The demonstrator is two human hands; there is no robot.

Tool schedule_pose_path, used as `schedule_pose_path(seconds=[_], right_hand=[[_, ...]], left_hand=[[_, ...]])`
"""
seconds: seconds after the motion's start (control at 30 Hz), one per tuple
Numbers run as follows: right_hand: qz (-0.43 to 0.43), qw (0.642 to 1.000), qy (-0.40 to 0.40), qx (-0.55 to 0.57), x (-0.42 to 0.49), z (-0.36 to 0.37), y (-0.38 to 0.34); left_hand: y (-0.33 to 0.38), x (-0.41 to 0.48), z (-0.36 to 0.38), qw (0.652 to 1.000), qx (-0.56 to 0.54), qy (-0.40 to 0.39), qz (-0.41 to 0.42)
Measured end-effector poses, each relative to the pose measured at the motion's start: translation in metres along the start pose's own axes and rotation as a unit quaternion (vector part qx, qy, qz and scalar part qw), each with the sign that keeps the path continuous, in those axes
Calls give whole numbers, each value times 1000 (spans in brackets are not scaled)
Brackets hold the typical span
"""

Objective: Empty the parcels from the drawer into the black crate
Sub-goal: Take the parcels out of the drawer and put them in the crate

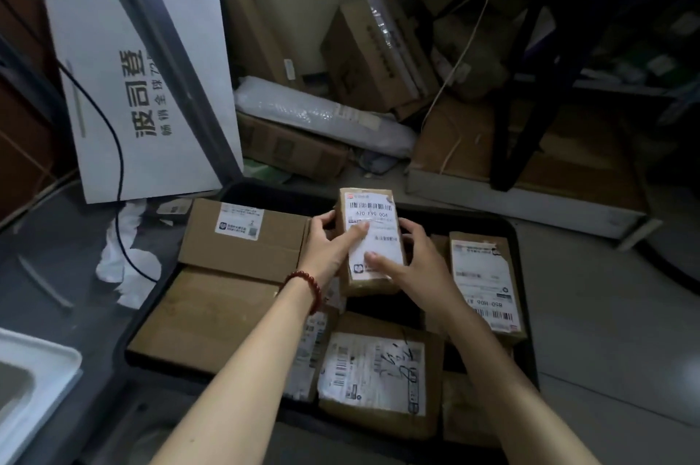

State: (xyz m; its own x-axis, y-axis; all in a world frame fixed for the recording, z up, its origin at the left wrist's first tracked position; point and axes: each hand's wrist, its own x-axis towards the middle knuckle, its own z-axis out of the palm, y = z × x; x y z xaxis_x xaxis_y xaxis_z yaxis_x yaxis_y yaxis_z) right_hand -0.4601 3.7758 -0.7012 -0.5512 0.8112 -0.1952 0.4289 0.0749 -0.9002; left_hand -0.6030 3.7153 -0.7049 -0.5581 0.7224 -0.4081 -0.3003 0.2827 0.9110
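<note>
Cardboard boxes (375,59) crowd the far wall; above the black crate (521,260) you grip a labelled parcel (373,233), left hand (329,248) fingers (322,221) curled round its left edge, right hand (413,263) round its right.

You wear a bracelet (305,290) on your left wrist, a single strand of round, glossy dark-red beads. Behind the bracelet your left forearm (246,370) is bare, as is your right forearm (503,370).

Your left hand (329,248) and right hand (413,263) flanked small parcel (373,233) over crate (447,216) middle. In crate lay large carton (246,237) far-left, long parcel (485,286) right, flat parcel (378,373) nearest you.
</note>
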Motion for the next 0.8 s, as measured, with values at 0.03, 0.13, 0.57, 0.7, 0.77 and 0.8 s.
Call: schedule_pose_path(seconds=[0.03,0.13,0.57,0.7,0.77,0.8], right_hand=[[6,1000,7,11,4,0,0],[30,998,22,43,21,4,3],[127,991,46,9,39,41,41],[166,986,27,5,40,42,49],[178,984,24,16,40,42,52],[178,984,24,15,39,42,53]], left_hand=[[0,6,2,1000,15,12,13],[-4,26,6,989,136,38,49],[-55,54,4,971,234,-35,-38],[-64,60,13,961,273,-41,-10],[-68,63,20,951,301,-64,-19],[-70,62,23,947,310,-80,-36]])
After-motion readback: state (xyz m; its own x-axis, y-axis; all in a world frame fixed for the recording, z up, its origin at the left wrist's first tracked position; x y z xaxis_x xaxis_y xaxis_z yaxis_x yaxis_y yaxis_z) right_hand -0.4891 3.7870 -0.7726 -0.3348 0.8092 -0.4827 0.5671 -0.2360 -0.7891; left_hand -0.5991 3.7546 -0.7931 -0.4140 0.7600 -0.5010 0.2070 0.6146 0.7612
